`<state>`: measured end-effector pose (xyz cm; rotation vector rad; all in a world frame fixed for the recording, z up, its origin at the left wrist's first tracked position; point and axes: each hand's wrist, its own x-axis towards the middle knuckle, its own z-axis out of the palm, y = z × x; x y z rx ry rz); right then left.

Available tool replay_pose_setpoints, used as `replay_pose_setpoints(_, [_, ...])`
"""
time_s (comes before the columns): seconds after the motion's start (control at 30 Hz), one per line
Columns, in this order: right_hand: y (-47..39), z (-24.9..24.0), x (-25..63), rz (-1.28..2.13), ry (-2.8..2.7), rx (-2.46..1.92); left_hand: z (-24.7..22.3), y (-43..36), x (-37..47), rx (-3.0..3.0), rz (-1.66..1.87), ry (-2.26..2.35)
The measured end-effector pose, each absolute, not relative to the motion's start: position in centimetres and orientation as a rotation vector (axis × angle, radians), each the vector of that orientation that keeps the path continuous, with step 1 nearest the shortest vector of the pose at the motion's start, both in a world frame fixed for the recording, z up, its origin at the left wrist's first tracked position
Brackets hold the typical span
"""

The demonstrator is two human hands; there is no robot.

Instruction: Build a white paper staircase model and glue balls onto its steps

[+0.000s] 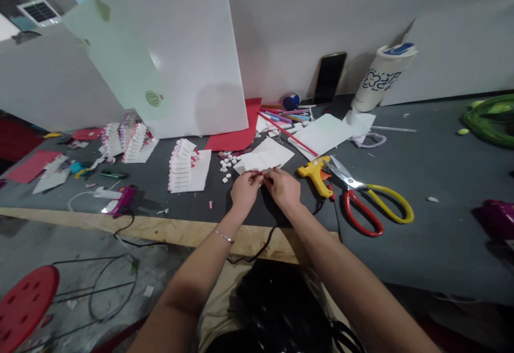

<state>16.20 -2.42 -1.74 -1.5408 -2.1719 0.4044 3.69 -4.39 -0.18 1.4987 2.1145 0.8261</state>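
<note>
My left hand [246, 188] and my right hand [283, 187] meet at the front of the grey table, fingers pinched close together. Between the fingertips is something small with a bit of red, too small to make out. Just beyond them lies a stack of folded white paper [268, 153], touching or nearly touching my fingers. Small white round pieces [227, 163] are scattered left of the paper. To the right of my right hand lie a yellow glue gun [316, 175] and large scissors [357, 186] with one red and one yellow handle.
Pleated white paper with pink edges [181, 168] stands at left. A purple device [122, 201] with cords sits near the wooden table edge [172, 228]. Markers [286, 117], a phone [330, 77] and a white tumbler [381, 80] are at the back. A red stool [28, 305] is below left.
</note>
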Motion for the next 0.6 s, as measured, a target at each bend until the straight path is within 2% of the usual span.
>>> replay_pose_setpoints(0.3, [-3.5, -0.4, 17.6, 0.312, -2.362, -1.474, -0.2, -4.5, 4.4, 1.521, 0.851, 2.153])
replay_pose_setpoints(0.6, [-4.2, -1.1, 17.1, 0.297, -2.387, -1.37, -0.2, -4.2, 4.6, 1.59, 0.789, 2.225])
